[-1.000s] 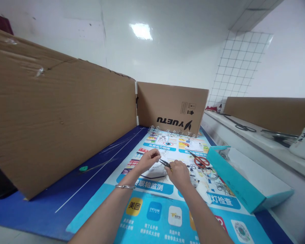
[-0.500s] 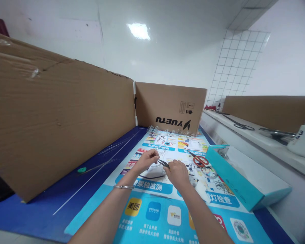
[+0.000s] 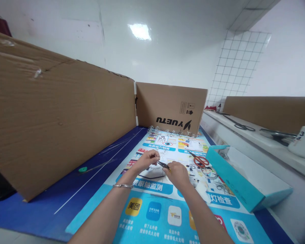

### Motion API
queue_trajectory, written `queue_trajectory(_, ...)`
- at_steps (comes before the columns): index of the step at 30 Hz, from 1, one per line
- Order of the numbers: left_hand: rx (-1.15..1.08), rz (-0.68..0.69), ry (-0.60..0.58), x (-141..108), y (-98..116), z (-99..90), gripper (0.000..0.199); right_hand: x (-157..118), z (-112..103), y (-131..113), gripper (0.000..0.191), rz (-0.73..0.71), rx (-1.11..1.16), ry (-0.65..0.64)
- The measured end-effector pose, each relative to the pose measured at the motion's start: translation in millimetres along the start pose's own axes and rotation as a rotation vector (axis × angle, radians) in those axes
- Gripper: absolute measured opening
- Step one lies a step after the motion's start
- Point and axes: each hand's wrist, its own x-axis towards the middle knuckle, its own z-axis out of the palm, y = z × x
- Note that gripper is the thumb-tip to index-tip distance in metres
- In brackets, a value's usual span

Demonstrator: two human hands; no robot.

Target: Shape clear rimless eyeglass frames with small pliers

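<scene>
My right hand is wrapped around a pair of dark-jawed pliers, whose tips point left toward my other hand. The fingers of my left hand are pinched together right at the plier tips; whatever lies between them is too small to make out. Both hands hover over a printed poster mat. Just right of the pliers lie red-handled scissors and a round roll that looks like tape. A tangle of thin wire rests beyond my right wrist, near a crumpled white piece.
An open teal box stands at the right. Clear, wiry pieces line the mat's far edge before a cardboard panel. A taller cardboard wall runs along the left, with a small green item near it.
The plier jaws, slightly apart earlier, now look closed together at my left fingertips. Both hands stay in nearly the same place.
</scene>
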Motion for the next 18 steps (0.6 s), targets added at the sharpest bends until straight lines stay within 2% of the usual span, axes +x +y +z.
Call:
queue_trajectory(11, -0.005, -0.060, -0.055, -2.6, 4.3, -1.6, 0.018, 1.5, -0.5, 2.1, 0.040, 0.025, 0.047, -0.071)
queue_trajectory(18, -0.029, -0.077, -0.059, -3.3, 4.3, -3.0, 0.021, 3.4, 5.0, 4.3, 0.042, 0.024, 0.084, -0.059)
